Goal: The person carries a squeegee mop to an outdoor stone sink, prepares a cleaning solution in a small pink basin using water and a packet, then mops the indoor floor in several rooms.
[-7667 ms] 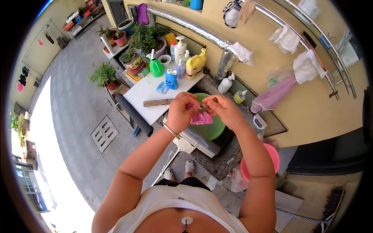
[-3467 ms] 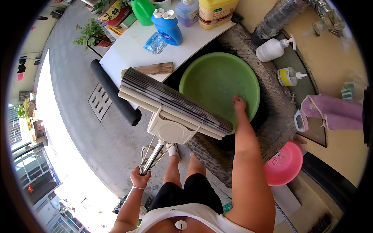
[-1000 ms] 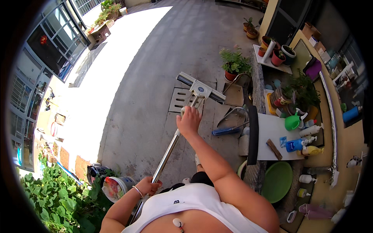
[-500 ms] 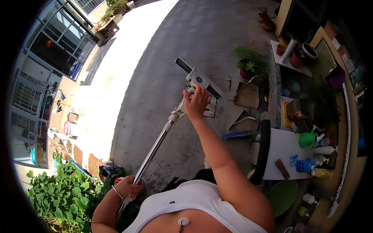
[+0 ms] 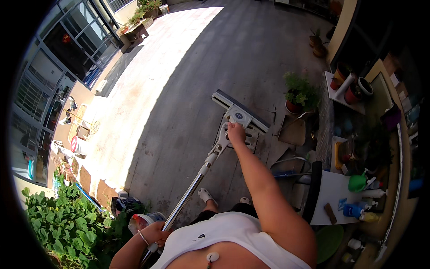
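Observation:
A squeeze mop with a long shiny metal pole slants across the view, its flat white-and-grey head held up and away from me. My left hand is wrapped around the lower part of the pole beside my waist. Stretched forward, my right hand is closed at the white bracket where the pole joins the mop head. Its fingertips are partly hidden against the bracket.
A potted green plant and a dustpan stand on the right. Bottles and a green watering can sit on a white table. Leafy plants and a bucket are at the left.
My right hand has gone from open fingers over the mop head to a closed grip at its bracket. The view has shifted, and my shoes and the bucket now show.

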Available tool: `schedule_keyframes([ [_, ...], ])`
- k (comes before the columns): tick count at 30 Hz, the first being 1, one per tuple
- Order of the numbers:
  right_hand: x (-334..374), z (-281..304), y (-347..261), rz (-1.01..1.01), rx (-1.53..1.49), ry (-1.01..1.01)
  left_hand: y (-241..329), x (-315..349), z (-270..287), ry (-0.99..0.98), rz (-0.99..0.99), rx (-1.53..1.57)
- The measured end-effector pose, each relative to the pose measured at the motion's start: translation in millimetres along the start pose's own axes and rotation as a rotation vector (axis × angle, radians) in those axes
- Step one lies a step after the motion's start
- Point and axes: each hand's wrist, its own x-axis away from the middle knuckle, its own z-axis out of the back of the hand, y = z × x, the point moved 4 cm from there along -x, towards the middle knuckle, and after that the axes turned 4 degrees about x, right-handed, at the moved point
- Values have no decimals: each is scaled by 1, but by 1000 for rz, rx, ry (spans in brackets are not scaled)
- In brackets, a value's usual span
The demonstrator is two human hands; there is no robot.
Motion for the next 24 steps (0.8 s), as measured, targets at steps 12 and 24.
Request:
schedule_keyframes([
  [12,89,22,-189,416,97,488,93,-100,196,-165,-196,-248],
  [24,-16,15,-243,302,26,682,274,-138,282,-147,-189,-545],
])
